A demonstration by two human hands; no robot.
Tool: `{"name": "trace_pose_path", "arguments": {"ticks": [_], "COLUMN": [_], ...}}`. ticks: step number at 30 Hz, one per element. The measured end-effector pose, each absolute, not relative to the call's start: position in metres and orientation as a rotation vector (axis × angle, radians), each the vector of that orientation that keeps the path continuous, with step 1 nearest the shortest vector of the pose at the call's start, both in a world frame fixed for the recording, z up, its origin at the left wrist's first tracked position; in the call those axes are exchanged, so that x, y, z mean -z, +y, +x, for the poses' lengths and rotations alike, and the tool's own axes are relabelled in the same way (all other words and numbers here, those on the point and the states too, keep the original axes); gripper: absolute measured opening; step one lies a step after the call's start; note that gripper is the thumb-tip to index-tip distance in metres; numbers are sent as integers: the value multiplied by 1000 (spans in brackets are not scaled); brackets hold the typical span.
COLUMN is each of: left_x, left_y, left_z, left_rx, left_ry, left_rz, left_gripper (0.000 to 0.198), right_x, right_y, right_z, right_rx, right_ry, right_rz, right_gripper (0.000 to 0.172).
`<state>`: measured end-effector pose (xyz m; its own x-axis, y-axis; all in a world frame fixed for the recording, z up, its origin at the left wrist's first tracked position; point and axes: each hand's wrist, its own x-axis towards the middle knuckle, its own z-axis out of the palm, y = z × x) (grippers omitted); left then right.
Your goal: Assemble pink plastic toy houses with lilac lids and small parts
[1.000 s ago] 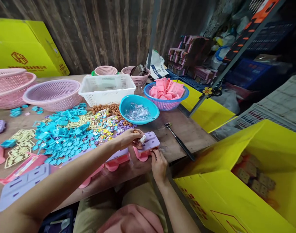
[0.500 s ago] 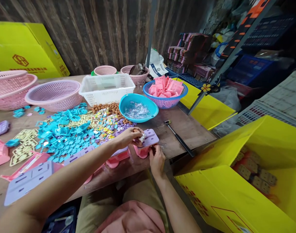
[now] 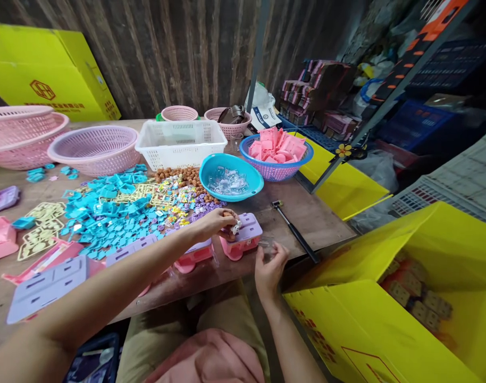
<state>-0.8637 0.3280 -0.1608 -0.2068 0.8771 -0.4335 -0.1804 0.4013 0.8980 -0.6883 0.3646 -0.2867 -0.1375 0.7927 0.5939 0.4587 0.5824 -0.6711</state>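
My left hand [image 3: 222,221] is closed in a pinch around a small white toy animal figure [image 3: 235,228]. It rests against the lilac top of a pink toy box [image 3: 249,230] near the table's front edge. Just right of that box, my right hand [image 3: 270,270] has its thumb and fingers curled around a small clear plastic piece [image 3: 266,243], whose outline is hard to make out. More pink toy parts with lilac tops [image 3: 195,255] stand left of the box, partly behind my left forearm.
Loose turquoise parts [image 3: 111,213], brown pieces [image 3: 179,175] and purple swirls [image 3: 205,206] cover the table. Behind them stand a turquoise bowl [image 3: 257,187] of clear parts, a white basket [image 3: 179,151] and a basket of pink parts [image 3: 277,146]. A hammer [image 3: 296,234] lies right, beside a yellow carton [image 3: 338,314].
My right hand has moved from the pink box's side to the right, to the clear plastic piece. My left hand stays at the box with the figure. The view has shifted slightly.
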Motion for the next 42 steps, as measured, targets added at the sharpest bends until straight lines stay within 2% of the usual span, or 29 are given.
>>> {"name": "trace_pose_path", "arguments": {"ticks": [3, 6, 9, 13, 20, 25, 28, 30, 32, 36, 42], "left_x": [160, 160, 161, 160, 153, 145, 145, 150, 158, 174, 177], "left_y": [327, 318, 303, 277, 237, 217, 208, 205, 205, 206, 208], "left_z": [-861, -853, -842, -835, -841, -848, -862, -873, -883, -892, -891], "left_rx": [-1113, -1173, -1222, -1202, -1235, -1239, -1230, -1114, -845, -425, -294], "left_ry": [1469, 1428, 1300, 1239, 1224, 1319, 1748, 2133, 2361, 2397, 2445], "left_rz": [660, 682, 671, 530, 354, 436, 785, 1155, 1454, 1636, 1665], "left_gripper": [8, 14, 22, 28, 33, 31, 20, 17, 26, 41, 41], "right_x": [280, 264, 242, 217, 204, 207, 222, 235, 247, 263, 278], "right_y": [367, 360, 347, 336, 328, 312, 297, 288, 282, 283, 295], "right_z": [-680, -678, -683, -692, -702, -712, -719, -726, -734, -752, -767], "right_rx": [-379, -451, -560, -437, -347, -539, -695, -714, -638, -409, -306], "right_ry": [-1694, -1686, -1867, -2137, -2276, -2163, -2037, -2033, -2079, -2125, -2129], "right_rz": [-1091, -1032, -729, -267, 19, -16, -275, -422, -469, -457, -555], "right_gripper": [37, 33, 29, 40, 38, 29, 19, 18, 19, 22, 33]}}
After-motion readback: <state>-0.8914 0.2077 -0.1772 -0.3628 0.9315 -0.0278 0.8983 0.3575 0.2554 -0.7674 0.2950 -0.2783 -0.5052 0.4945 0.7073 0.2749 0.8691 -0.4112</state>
